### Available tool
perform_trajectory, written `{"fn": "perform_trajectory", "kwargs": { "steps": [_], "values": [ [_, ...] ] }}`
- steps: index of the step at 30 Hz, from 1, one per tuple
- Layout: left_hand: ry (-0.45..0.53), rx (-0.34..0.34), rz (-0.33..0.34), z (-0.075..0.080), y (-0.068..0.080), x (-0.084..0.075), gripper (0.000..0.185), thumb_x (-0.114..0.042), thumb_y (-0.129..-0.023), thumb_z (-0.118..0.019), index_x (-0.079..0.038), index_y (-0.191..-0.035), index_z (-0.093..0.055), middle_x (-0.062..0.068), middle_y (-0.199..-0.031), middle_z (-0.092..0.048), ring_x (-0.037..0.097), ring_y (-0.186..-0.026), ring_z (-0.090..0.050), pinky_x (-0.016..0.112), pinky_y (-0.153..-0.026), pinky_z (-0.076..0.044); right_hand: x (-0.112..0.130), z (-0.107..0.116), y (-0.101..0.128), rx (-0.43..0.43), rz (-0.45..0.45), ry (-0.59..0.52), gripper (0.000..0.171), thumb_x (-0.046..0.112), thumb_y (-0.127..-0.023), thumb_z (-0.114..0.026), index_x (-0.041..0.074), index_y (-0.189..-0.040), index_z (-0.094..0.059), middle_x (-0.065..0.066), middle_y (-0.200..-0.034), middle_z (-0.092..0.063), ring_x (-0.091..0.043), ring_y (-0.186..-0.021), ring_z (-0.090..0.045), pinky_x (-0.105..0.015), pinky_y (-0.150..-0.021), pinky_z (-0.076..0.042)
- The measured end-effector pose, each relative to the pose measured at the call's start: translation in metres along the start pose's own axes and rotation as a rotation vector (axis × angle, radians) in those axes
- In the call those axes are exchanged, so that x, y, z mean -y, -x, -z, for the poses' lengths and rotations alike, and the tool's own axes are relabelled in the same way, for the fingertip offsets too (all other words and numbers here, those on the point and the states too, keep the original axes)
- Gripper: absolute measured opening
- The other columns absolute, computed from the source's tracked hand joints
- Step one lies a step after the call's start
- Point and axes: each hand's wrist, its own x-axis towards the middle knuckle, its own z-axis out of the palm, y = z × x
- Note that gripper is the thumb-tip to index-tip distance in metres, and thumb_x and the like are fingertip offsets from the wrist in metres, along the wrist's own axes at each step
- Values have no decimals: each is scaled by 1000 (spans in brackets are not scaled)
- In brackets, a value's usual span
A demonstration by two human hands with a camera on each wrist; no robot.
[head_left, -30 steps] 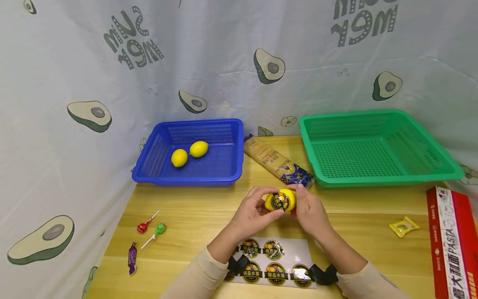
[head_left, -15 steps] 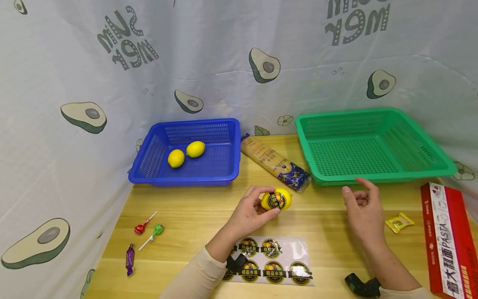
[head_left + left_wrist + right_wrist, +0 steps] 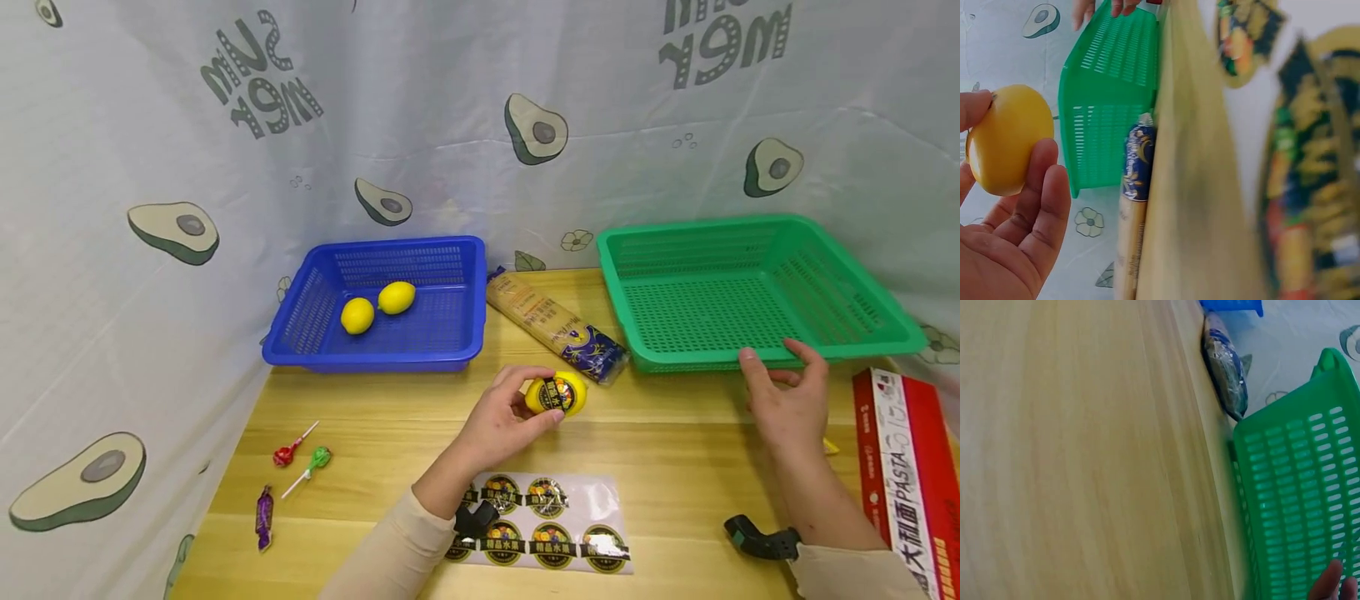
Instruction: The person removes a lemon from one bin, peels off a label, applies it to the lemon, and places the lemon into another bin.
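In the head view, the left hand point(image 3: 498, 429) pinches a lemon point(image 3: 577, 390) with a sticker point(image 3: 557, 397) on it, up over the table point(image 3: 390, 433). The right hand point(image 3: 789, 408) is at 3 o'clock from the lemon, by the front of the green basket point(image 3: 682, 360). Its thumb and pointing finger are spread apart, and it seems to hold nothing; I can't tell if it touches the rim. I think the sticking part is done for this lemon. The next move seems to call for lifting it over a basket's rim, maybe the green one, and letting go gently.

From the lemon, the sticker sheet point(image 3: 596, 496) lies at 6 o'clock. A pasta bag point(image 3: 551, 321) is at 12, and the green basket is at 2. At 10 is the blue basket point(image 3: 390, 360), with two lemons point(image 3: 357, 317) inside. Two lollipops point(image 3: 321, 457) lie near 9, a purple sweet point(image 3: 264, 517) at 8. Near 3, a yellow sweet point(image 3: 830, 447) peeks out by the red box point(image 3: 900, 467). The table is yellow wood. A pale avocado curtain point(image 3: 450, 100) hangs behind, at 12.
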Motion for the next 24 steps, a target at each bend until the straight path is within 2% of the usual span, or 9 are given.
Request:
{"fn": "perform_trajectory", "kwargs": {
  "steps": [5,11,17,20,24],
  "values": [
    [-42,39,-46,6,-22,-17,51,-21,-91,-79,-18,-138,-58,9,-122,-56,7,-81,-62,20,-79,-58,1,-3,-1,-14,-46,-96,70,38,-97,-66,38,-154,-24,7,-101,-42,-1,-63,-57,-17,-54,-49],
    [-167,101,-34,4,-71,-46,60,-28,-92,-78,-13,-144,-52,6,-128,-58,4,-86,-63,15,-75,-56,3,-8,-3,-30,-102,-195,70,35,-95,-70,39,-150,-27,4,-99,-43,-4,-59,-56,-17,-52,-48],
    [-279,197,-9,-17,-126,-65,61,-38,-95,-73,-20,-148,-50,3,-135,-55,4,-94,-63,12,-76,-54,6,-7,-1,-26,-122,-222,71,35,-94,-71,40,-150,-27,5,-98,-45,-2,-62,-56,-16,-53,-49],
    [-367,219,-2,-32,-148,-64,62,-44,-95,-70,-23,-150,-49,-2,-141,-54,3,-102,-60,12,-80,-51,5,-6,-1,-22,-120,-217,70,35,-95,-71,40,-149,-27,4,-98,-45,-1,-64,-57,-16,-53,-49],
    [-511,230,-25,-52,-167,-58,62,-51,-95,-68,-25,-149,-50,-10,-141,-59,2,-107,-56,14,-91,-39,5,-7,-1,-25,-107,-202,69,35,-95,-71,40,-148,-28,4,-98,-45,-2,-64,-56,-17,-53,-49]
  ]
}}
